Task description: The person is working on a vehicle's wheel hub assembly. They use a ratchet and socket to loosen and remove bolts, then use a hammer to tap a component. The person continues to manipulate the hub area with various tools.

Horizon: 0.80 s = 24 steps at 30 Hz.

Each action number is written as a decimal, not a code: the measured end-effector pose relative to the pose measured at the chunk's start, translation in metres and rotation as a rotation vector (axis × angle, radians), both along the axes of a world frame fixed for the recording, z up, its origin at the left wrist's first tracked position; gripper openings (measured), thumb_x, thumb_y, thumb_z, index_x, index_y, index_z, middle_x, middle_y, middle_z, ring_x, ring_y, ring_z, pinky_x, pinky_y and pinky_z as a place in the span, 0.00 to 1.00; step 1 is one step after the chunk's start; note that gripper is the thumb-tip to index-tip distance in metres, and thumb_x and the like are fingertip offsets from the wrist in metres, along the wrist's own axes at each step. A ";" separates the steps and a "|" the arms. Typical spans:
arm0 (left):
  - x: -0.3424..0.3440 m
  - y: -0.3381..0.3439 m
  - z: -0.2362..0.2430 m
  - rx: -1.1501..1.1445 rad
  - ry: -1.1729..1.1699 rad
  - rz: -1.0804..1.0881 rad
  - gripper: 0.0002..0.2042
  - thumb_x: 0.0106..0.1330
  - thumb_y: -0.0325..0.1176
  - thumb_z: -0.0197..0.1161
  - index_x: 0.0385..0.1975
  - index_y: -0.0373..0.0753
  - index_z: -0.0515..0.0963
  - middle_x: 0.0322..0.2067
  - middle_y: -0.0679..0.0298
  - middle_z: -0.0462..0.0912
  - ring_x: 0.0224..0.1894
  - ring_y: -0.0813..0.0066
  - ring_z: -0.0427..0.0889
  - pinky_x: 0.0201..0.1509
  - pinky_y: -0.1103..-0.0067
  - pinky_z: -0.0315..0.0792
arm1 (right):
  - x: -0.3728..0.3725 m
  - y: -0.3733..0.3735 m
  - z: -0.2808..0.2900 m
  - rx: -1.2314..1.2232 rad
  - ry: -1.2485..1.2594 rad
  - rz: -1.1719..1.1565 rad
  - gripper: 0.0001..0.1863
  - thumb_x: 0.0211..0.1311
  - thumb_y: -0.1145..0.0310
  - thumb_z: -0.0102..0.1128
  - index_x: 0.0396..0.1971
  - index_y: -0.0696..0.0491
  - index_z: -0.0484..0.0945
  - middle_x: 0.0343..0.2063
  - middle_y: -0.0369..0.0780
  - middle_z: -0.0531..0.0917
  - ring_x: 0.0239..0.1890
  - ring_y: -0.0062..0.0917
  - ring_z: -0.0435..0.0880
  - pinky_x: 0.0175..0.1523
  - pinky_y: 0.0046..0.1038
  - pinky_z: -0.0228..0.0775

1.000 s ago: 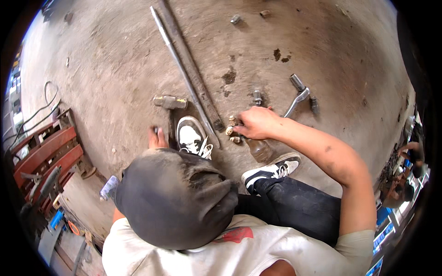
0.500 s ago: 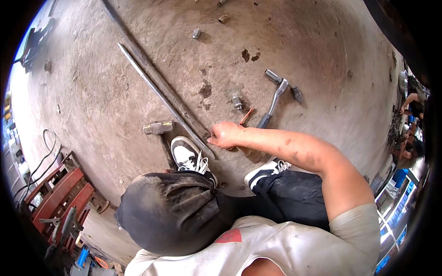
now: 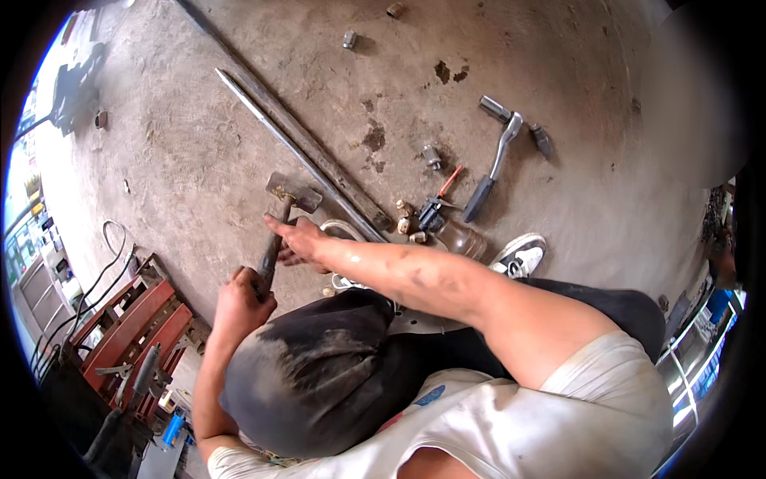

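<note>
My left hand (image 3: 246, 297) is closed on the lower handle of a hammer (image 3: 274, 255), whose dark metal head (image 3: 294, 191) tilts above it. My right hand (image 3: 302, 239) reaches across to the upper handle, index finger over it, other fingers loosely curved beside it. A steel bar (image 3: 287, 143) and a darker rod (image 3: 263, 104) lie diagonally just beyond. Right of my hands are small brass fittings (image 3: 404, 214), a black tool (image 3: 431, 214), a red screwdriver (image 3: 451, 180) and a clear plastic bottle (image 3: 464, 238), partly behind my forearm.
A ratchet (image 3: 501, 160) and sockets (image 3: 495, 108) lie on the stained concrete floor (image 3: 574, 199). My shoe (image 3: 519, 255) stands beside them. Small metal pieces (image 3: 349, 40) lie farther off. A red slatted metal structure (image 3: 144, 319) with black hoses (image 3: 112, 239) is at left. The right edge is cluttered.
My left hand has come into view gripping the hammer, which has turned. My right hand has moved left from the fittings to its handle. The view has shifted.
</note>
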<state>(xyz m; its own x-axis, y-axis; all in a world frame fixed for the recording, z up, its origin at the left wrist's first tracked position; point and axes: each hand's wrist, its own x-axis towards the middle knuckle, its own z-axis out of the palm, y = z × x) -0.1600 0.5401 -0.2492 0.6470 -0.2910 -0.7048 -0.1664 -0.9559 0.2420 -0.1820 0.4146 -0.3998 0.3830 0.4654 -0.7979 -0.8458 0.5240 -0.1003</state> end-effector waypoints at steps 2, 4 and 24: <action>0.007 -0.020 0.017 0.021 -0.014 -0.095 0.10 0.47 0.27 0.65 0.27 0.33 0.71 0.29 0.49 0.76 0.33 0.46 0.77 0.37 0.62 0.71 | 0.002 0.024 -0.012 0.068 0.106 -0.339 0.24 0.58 0.51 0.62 0.35 0.60 0.73 0.29 0.43 0.79 0.30 0.32 0.82 0.34 0.34 0.79; 0.007 -0.031 0.031 -0.011 -0.068 -0.164 0.13 0.49 0.27 0.66 0.30 0.33 0.69 0.29 0.48 0.75 0.33 0.43 0.76 0.36 0.60 0.69 | 0.023 0.020 0.005 0.046 0.288 -0.425 0.10 0.60 0.64 0.55 0.28 0.56 0.72 0.21 0.42 0.75 0.21 0.29 0.77 0.27 0.34 0.74; 0.062 -0.152 -0.233 -0.860 -0.404 0.078 0.16 0.50 0.31 0.72 0.40 0.40 0.82 0.37 0.57 0.83 0.40 0.61 0.83 0.44 0.72 0.76 | 0.032 -0.304 0.125 -1.043 -0.281 0.425 0.11 0.52 0.73 0.57 0.36 0.56 0.69 0.17 0.33 0.71 0.11 0.14 0.68 0.11 0.20 0.62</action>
